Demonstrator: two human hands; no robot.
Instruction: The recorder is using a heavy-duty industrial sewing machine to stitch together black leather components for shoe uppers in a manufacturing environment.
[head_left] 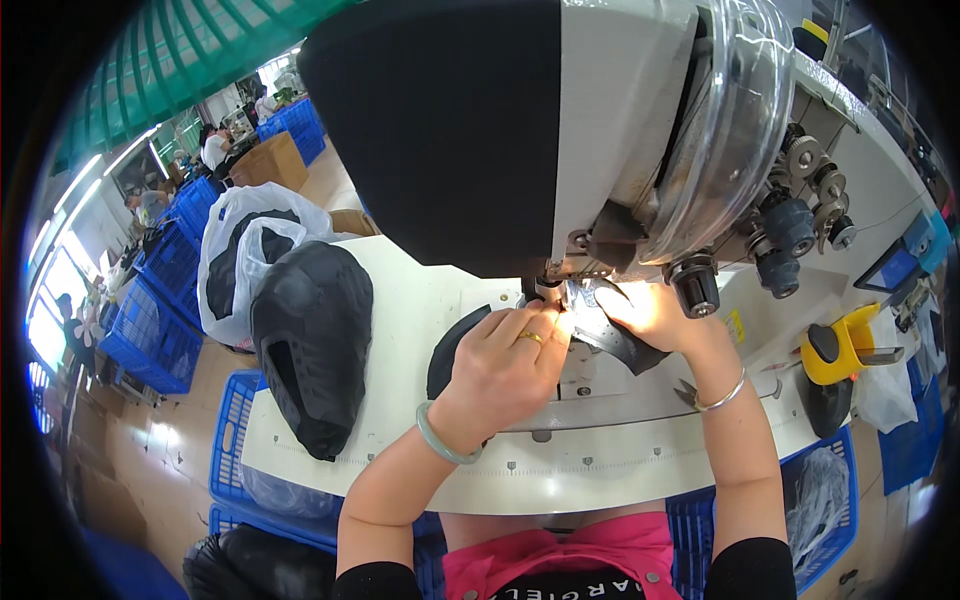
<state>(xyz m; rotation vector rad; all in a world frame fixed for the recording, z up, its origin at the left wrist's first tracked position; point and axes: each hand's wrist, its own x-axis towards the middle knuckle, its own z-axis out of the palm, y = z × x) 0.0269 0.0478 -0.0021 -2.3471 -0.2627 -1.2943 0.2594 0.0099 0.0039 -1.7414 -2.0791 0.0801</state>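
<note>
A black fabric piece (622,347) lies under the needle area of a sewing machine (625,130), lit brightly by its lamp. My left hand (510,365), with a ring and a pale bangle at the wrist, presses its bunched fingertips on the piece close to the needle. Its fingers are closed together. My right hand (668,312) pinches the right side of the piece, thumb on top and the other fingers mostly hidden. Another dark part (455,350) shows left of my left hand; whether it is the same piece I cannot tell. Glare hides the stitching spot.
A stack of black shaped pieces (312,340) and a white plastic bag (255,250) sit at the left of the white table (480,480). Snips (686,393) lie by my right wrist. A yellow holder (845,345) stands at right. Blue crates (235,430) flank the table.
</note>
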